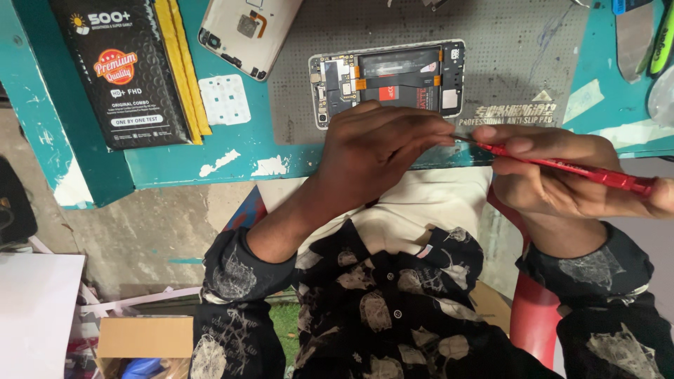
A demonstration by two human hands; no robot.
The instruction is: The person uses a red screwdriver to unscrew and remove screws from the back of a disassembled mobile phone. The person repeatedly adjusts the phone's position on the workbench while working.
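An opened phone (387, 76) lies face down on a grey mat (491, 63), its circuit board and black battery exposed. My left hand (375, 151) hovers just in front of the phone with fingers pinched toward the tip of a red screwdriver (569, 167). My right hand (554, 179) grips that screwdriver, which points left to my left fingertips at the mat's near edge. Whether a small part sits between my left fingers is hidden.
A white phone back cover (242, 31) lies at the mat's top left. A black and yellow parts box (130, 70) and a small white sheet (225, 100) rest on the teal table (175, 158). Tools lie at the far right. A cardboard box (144, 338) sits on the floor.
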